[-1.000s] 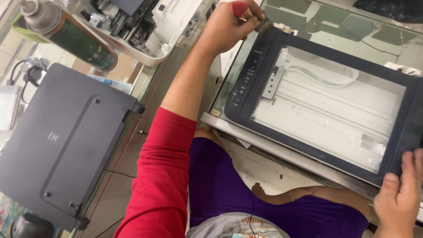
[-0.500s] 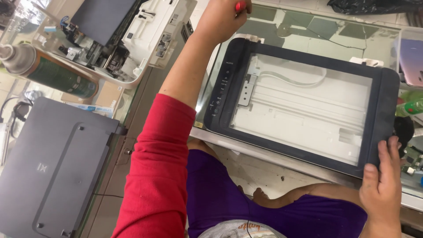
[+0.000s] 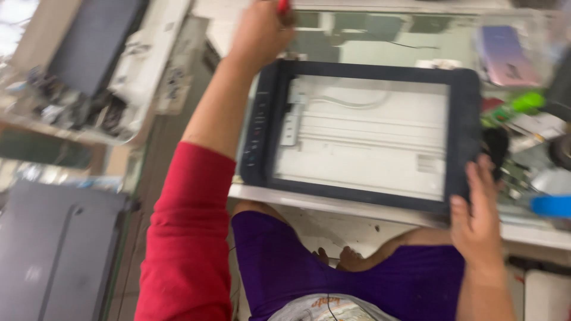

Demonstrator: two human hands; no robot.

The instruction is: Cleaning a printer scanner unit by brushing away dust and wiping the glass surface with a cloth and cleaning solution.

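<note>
A flat scanner unit [image 3: 363, 134], dark-framed with a pale glass bed, is seen lying on a glass-topped table [image 3: 380, 38], its near edge close to the table's front rim. The right hand [image 3: 476, 223] is laid open on the frame's near right corner, fingers spread, not clamped. The left hand [image 3: 262, 32] is closed around a red-handled tool [image 3: 284, 6] at the far left corner; the tip cannot be made out. The unit is judged stiff, fairly light and fragile at the glass, so it is best gripped by the plastic frame. A clear plastic tray [image 3: 89, 77] at the left holds a partly dismantled printer. A dark printer lid [image 3: 53, 249] lies below it.
</note>
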